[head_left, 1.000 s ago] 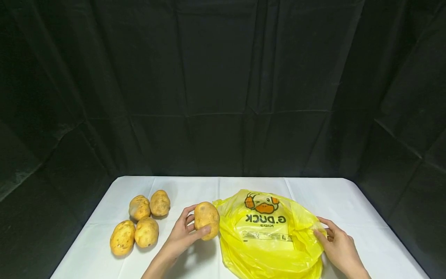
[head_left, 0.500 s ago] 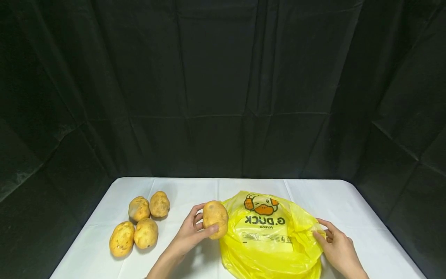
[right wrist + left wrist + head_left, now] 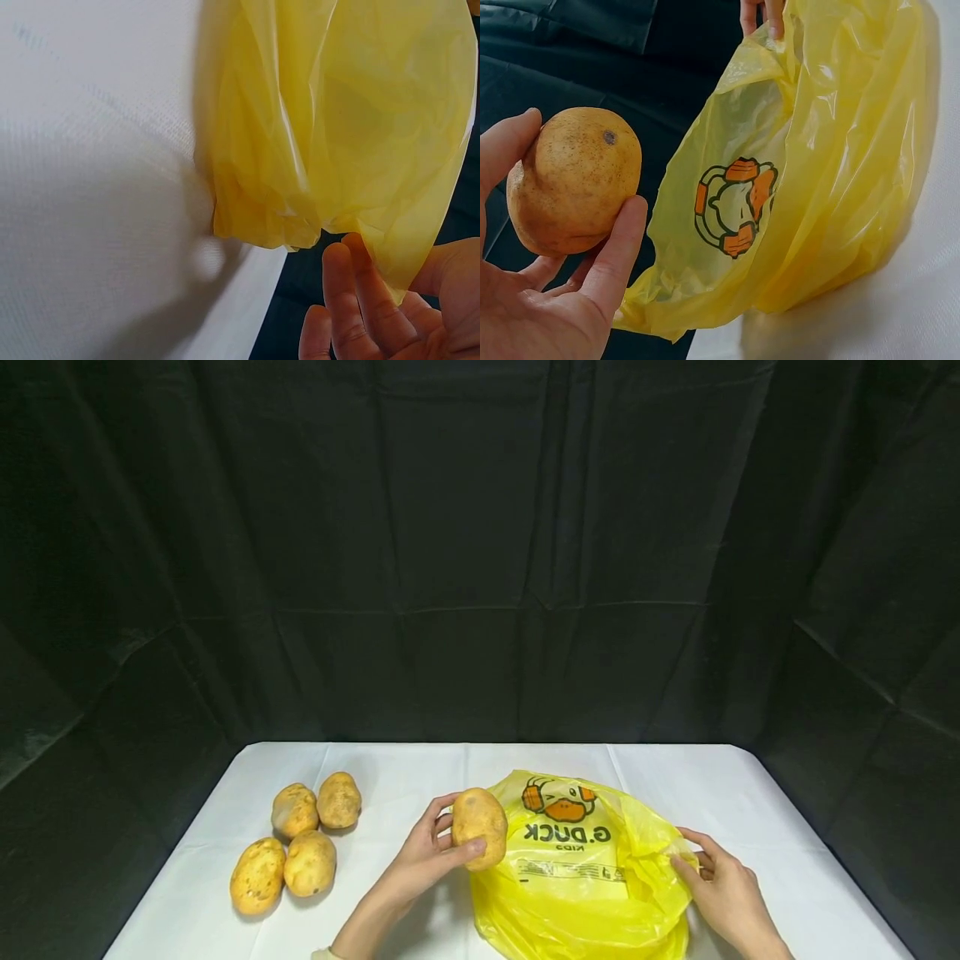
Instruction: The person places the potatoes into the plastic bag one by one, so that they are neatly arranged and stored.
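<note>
My left hand (image 3: 431, 857) grips a potato (image 3: 480, 828) between thumb and fingers, above the table and over the left edge of a yellow plastic bag (image 3: 570, 910). The same potato (image 3: 577, 180) shows a dark spot near its top in the left wrist view. With its mouth spread wide, the bag shows a printed duck and mirrored lettering on its inside. At the bag's right rim, my right hand (image 3: 726, 893) pinches the plastic between thumb and fingers. In the right wrist view the gathered bag edge (image 3: 397, 277) lies between the thumb and fingers.
Several potatoes (image 3: 311, 863) lie close together on the left side of the white-covered table (image 3: 405, 768). Black cloth (image 3: 480, 568) hangs behind the table and at both sides.
My left hand has carried the potato to the right, from beside the bag to over its left edge. The right hand keeps its hold on the rim, almost still.
</note>
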### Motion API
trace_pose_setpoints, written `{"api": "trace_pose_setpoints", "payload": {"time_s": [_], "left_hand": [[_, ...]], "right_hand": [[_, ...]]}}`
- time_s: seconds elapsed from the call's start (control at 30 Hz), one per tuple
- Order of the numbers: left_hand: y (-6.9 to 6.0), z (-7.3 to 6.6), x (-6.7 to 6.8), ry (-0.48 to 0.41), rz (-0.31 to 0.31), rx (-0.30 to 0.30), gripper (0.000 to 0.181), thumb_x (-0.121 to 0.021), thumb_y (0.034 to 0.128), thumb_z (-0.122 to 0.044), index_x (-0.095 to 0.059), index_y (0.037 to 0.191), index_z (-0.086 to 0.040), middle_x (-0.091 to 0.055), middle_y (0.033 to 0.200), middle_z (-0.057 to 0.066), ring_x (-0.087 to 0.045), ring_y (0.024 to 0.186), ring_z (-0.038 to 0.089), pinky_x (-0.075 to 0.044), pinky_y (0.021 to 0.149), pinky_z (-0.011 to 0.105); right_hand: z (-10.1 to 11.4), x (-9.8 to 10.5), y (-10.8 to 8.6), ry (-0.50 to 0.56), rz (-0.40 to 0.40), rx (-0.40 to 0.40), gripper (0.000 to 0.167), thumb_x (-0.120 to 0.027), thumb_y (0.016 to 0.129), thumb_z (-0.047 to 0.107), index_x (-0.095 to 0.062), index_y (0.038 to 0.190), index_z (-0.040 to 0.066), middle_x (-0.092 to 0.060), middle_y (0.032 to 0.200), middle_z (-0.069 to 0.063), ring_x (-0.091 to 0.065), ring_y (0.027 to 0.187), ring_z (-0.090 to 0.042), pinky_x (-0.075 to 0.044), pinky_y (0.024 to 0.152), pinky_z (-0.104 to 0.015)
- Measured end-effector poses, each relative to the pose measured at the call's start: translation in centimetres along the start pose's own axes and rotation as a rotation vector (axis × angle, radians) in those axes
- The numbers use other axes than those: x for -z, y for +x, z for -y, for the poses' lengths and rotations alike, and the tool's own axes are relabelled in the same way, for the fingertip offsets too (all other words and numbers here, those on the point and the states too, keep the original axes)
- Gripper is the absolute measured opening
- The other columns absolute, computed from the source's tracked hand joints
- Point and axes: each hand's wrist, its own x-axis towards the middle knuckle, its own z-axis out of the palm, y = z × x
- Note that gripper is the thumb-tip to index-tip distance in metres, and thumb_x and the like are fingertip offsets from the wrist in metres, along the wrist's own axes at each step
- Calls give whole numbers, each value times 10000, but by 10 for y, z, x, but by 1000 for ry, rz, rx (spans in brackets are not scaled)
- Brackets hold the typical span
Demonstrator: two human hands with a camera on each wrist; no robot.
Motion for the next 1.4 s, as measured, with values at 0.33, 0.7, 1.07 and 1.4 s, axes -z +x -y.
{"api": "trace_pose_setpoints", "payload": {"time_s": [0.33, 0.7, 1.07, 1.4], "left_hand": [[5, 4, -6, 27, 11, -4, 762, -775, 853, -216, -323, 1455, -94, -523, 1291, 155, -621, 1076, 268, -502, 878, 354], [12, 6, -14, 26, 41, -50, 725, -779, 847, -201, -355, 1422, -76, -553, 1261, 153, -617, 1082, 284, -500, 886, 357], [18, 7, -26, 6, 52, -38, 743, -759, 864, -172, -320, 1456, -73, -539, 1271, 140, -610, 1102, 290, -504, 894, 369], [23, 10, -30, 21, 51, -9, 780, -790, 844, -240, -328, 1456, -100, -508, 1291, 152, -611, 1098, 287, -500, 897, 377]], "right_hand": [[-1, -1, 0, -1, -8, -3, 531, -625, 977, 244, -439, 1403, -12, -631, 1130, -296, -616, 1023, -439, -502, 849, -551], [1, 0, 0, -3, -16, -4, 524, -632, 972, 230, -446, 1398, -11, -626, 1135, -302, -605, 1020, -434, -485, 855, -573], [-2, -5, 0, 6, -24, -2, 506, -632, 972, 212, -451, 1393, -1, -646, 1101, -283, -627, 1000, -423, -503, 840, -554], [-4, -1, -5, 10, -54, 85, 498, -632, 962, 214, -478, 1384, -1, -658, 1095, -278, -633, 1007, -438, -489, 842, -574]]}}
